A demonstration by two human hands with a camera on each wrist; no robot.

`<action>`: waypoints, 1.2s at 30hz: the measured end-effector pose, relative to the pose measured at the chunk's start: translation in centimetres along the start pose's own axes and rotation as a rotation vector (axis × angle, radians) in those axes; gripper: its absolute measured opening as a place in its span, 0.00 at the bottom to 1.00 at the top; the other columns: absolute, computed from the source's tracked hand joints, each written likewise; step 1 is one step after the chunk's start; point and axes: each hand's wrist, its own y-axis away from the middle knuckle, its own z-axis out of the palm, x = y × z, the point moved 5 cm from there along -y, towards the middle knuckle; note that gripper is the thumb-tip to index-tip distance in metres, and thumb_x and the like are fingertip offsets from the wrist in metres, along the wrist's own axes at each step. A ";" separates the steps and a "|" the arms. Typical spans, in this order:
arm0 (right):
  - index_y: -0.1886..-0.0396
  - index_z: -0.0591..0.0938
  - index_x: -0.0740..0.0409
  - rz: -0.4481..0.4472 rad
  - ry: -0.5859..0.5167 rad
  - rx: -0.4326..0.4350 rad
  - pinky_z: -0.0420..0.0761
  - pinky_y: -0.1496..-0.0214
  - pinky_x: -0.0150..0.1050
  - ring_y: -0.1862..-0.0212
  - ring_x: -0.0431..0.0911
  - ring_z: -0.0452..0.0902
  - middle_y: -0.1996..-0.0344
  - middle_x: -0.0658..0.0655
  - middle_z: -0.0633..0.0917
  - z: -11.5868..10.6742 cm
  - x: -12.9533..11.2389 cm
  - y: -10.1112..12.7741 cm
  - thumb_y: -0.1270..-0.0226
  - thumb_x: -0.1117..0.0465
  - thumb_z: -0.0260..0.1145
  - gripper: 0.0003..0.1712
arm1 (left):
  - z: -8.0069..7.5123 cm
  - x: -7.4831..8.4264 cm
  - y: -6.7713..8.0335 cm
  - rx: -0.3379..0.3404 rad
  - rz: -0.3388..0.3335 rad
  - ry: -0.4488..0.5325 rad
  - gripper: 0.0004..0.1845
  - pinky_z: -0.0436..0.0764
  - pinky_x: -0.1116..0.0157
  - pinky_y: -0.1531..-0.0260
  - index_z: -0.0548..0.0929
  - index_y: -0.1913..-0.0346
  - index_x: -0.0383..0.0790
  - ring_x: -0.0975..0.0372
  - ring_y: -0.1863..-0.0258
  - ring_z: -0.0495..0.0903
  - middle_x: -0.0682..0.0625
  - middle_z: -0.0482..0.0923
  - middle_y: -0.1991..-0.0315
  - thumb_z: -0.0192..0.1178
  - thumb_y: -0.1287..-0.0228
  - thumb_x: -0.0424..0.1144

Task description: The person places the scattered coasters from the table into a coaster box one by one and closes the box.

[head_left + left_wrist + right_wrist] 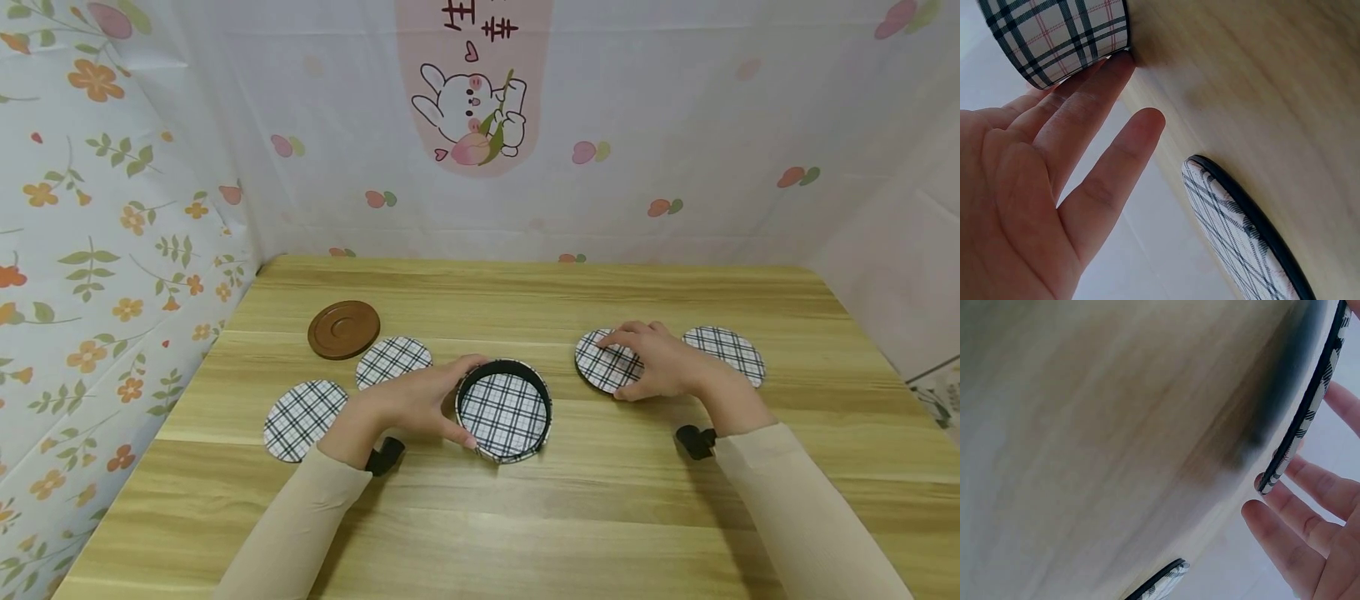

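On the counter point(570, 517), your left hand point(408, 404) steadies the round plaid box point(504, 410) near the front edge, fingers relaxed against its wall. Your right hand point(660, 362), fingers curling, is lifting a plaid coaster point(603, 364); next, I'd judge, carry it level to the box.

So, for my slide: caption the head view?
Left hand steadies plaid holder; right hand lifts a plaid coaster.
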 end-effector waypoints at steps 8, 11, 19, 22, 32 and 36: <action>0.32 0.74 0.51 0.002 0.003 0.013 0.68 0.41 0.74 0.33 0.72 0.60 0.32 0.70 0.68 -0.2 -0.3 0.6 0.47 0.47 0.78 0.42 | 0.0 -0.1 0.0 0.000 0.002 0.001 0.60 0.59 0.53 0.25 0.49 0.21 0.46 0.55 0.25 0.60 0.47 0.59 0.24 0.76 0.50 0.54; 0.33 0.75 0.51 -0.008 0.015 0.026 0.69 0.42 0.74 0.34 0.72 0.62 0.33 0.70 0.69 -0.3 -0.5 0.8 0.48 0.47 0.78 0.42 | 0.0 0.0 0.0 -0.002 0.000 -0.001 0.60 0.59 0.53 0.24 0.49 0.21 0.46 0.55 0.25 0.60 0.47 0.59 0.23 0.76 0.50 0.54; 0.34 0.75 0.51 -0.016 0.020 0.038 0.71 0.43 0.73 0.35 0.72 0.62 0.34 0.71 0.70 -0.5 -1.2 1.3 0.50 0.47 0.79 0.42 | 0.0 0.0 0.0 -0.001 -0.001 -0.003 0.60 0.59 0.53 0.25 0.49 0.21 0.46 0.55 0.25 0.60 0.47 0.59 0.23 0.76 0.50 0.54; 0.33 0.75 0.50 -0.009 0.017 0.040 0.71 0.42 0.72 0.34 0.72 0.62 0.33 0.71 0.69 -0.6 -1.6 1.6 0.50 0.47 0.79 0.43 | -0.1 0.1 0.0 0.004 0.011 -0.004 0.60 0.60 0.52 0.25 0.49 0.21 0.45 0.55 0.25 0.61 0.46 0.60 0.24 0.77 0.50 0.54; 0.33 0.75 0.49 -0.020 0.038 0.060 0.70 0.40 0.72 0.32 0.72 0.60 0.30 0.70 0.67 -0.9 -2.9 2.2 0.49 0.49 0.79 0.42 | -0.1 0.2 0.1 0.002 0.022 -0.008 0.60 0.61 0.52 0.25 0.50 0.21 0.44 0.54 0.26 0.63 0.45 0.62 0.25 0.76 0.51 0.55; 0.33 0.75 0.48 -0.038 0.044 0.069 0.69 0.40 0.73 0.32 0.71 0.60 0.30 0.71 0.66 -0.9 -3.6 2.3 0.49 0.49 0.78 0.42 | -0.1 0.2 0.1 0.001 0.016 -0.011 0.60 0.61 0.53 0.25 0.50 0.21 0.44 0.55 0.27 0.63 0.46 0.62 0.25 0.76 0.51 0.54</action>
